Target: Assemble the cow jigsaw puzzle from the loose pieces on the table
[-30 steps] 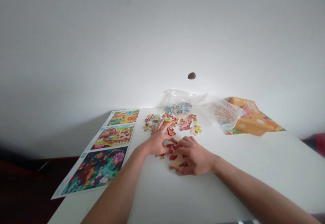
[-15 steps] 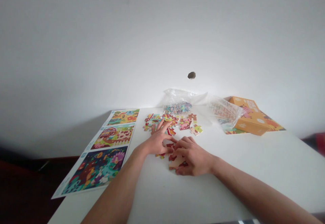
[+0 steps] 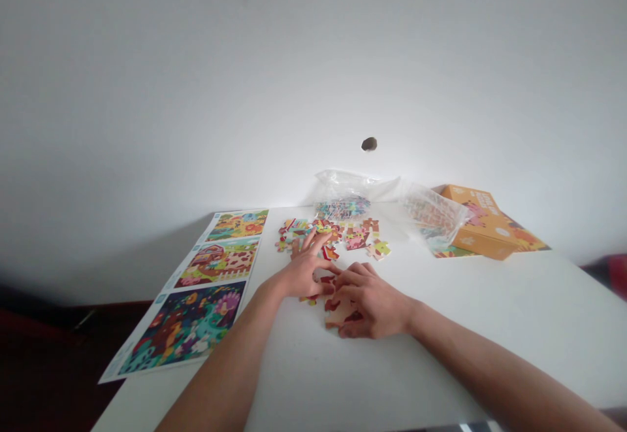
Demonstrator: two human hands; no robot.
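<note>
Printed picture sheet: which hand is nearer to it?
Left. The left hand is to the right of the printed picture sheet, apart from it; the right hand is farther right, at the cream-and-brown puzzle pieces.

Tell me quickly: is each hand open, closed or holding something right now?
Left hand: open, spread over flat multicoloured jigsaw pieces.
Right hand: curled over flat cream-and-brown jigsaw pieces; whether it grips any cannot be told.

Left of the fingers (image 3: pixel 319 244) lies a printed sheet (image 3: pixel 210 283); beyond them, clear plastic packaging (image 3: pixel 379 190); beyond rightward, an orange box (image 3: pixel 484 226).
</note>
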